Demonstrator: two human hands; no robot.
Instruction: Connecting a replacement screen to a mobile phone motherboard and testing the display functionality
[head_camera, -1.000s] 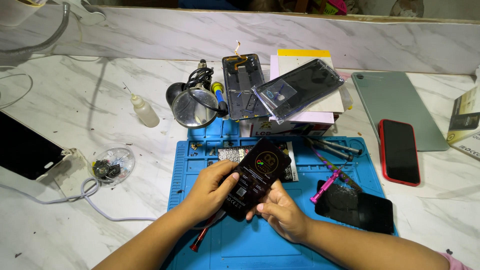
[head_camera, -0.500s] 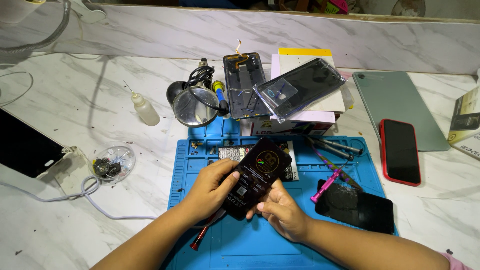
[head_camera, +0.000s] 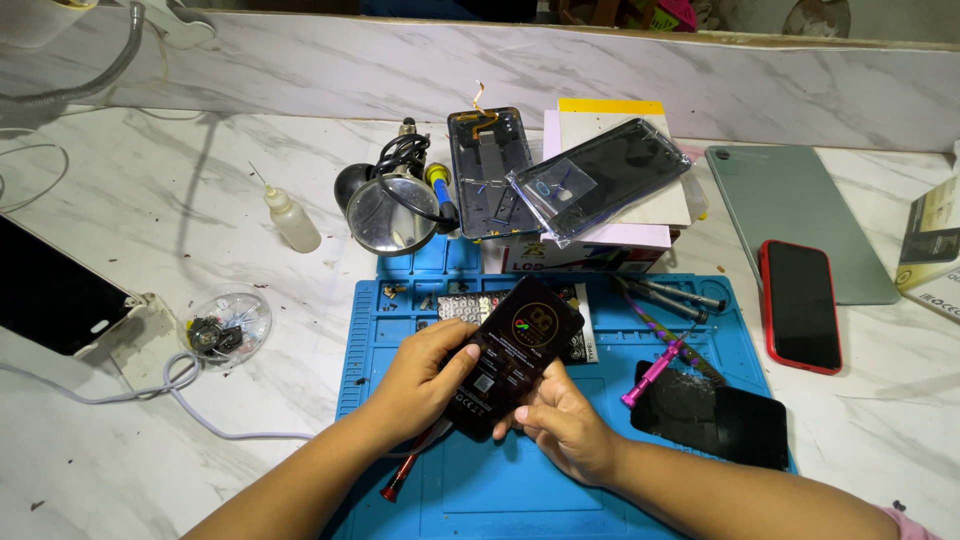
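Note:
A flat black phone battery (head_camera: 515, 352) with a round coloured emblem is held tilted above a blue work mat (head_camera: 520, 490). My left hand (head_camera: 425, 378) grips its left edge, thumb lying across the face. My right hand (head_camera: 565, 425) holds the lower right edge from beneath, fingertips on the bottom corner. A red-handled screwdriver (head_camera: 405, 478) lies on the mat under my left wrist.
On the mat: a cracked black phone screen (head_camera: 715, 420), a pink tool (head_camera: 655, 365), screwdrivers (head_camera: 675, 292). Behind: a magnifier lamp (head_camera: 392, 212), an open phone frame (head_camera: 487, 170), a back cover in plastic (head_camera: 600, 178) on a box. Right: a red phone (head_camera: 800, 305), a grey tablet (head_camera: 795, 220). Left: a dropper bottle (head_camera: 290, 220), a parts dish (head_camera: 225, 322).

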